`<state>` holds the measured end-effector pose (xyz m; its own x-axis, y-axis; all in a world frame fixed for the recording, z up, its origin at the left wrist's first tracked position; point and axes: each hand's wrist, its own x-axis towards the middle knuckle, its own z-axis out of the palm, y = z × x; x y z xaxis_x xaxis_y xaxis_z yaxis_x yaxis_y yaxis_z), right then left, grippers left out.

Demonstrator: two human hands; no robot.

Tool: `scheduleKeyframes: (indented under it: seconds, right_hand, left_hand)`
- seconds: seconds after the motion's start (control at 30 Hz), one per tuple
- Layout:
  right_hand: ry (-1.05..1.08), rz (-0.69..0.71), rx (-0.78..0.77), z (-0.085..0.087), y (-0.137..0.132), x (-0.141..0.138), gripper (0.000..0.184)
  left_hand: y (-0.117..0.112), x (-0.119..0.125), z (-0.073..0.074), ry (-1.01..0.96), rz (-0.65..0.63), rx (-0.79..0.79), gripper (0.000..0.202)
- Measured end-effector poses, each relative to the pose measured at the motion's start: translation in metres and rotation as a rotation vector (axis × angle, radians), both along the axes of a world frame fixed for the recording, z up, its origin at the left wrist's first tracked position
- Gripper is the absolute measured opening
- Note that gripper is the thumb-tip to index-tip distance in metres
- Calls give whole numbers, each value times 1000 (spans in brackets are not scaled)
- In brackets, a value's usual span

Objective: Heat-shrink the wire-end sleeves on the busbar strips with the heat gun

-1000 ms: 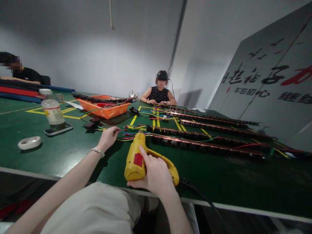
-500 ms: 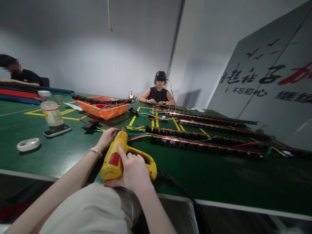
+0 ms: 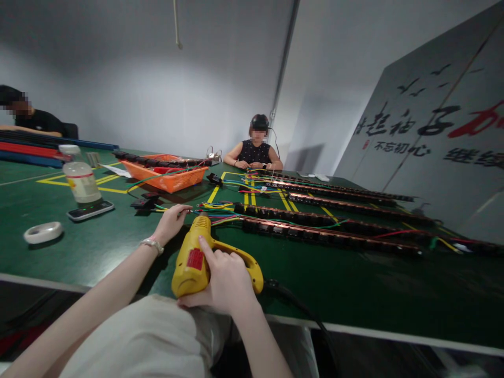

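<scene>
Free passage: green wooden-edged desk (image 3: 354,294) right of the yellow plastic heat gun (image 3: 186,262), obstructed farther back by long black-and-copper strips (image 3: 331,238).

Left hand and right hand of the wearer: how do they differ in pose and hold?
The left hand pinches thin wires at its fingertips; the right hand holds a yellow heat gun.
The left hand's fingers draw together; the right hand's index finger stretches along the gun's body.
The left wrist has a pale bracelet; the right looks bare.
Both are ungloved.

Phone (image 3: 90,211) L of heat gun (image 3: 189,251), strips (image 3: 331,239) R
</scene>
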<state>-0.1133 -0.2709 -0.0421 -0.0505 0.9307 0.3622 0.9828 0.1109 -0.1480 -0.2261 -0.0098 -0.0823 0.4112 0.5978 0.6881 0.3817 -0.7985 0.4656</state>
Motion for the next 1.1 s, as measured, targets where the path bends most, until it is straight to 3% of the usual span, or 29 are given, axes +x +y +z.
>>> scheduleKeyframes:
  seconds: [0.47, 0.83, 1.1]
  right_hand:
    - [-9, -171, -36, 3, -37, 44, 121]
    - [-4, -157, -26, 2, -35, 36, 120]
    - [-31, -78, -18, 0, -14, 11, 124]
  left_hand:
    - [-4, 0, 2, -7, 3, -25, 32]
    - [-9, 0, 4, -48, 54, -127, 29]
    - [-18, 0, 12, -84, 21, -204, 32]
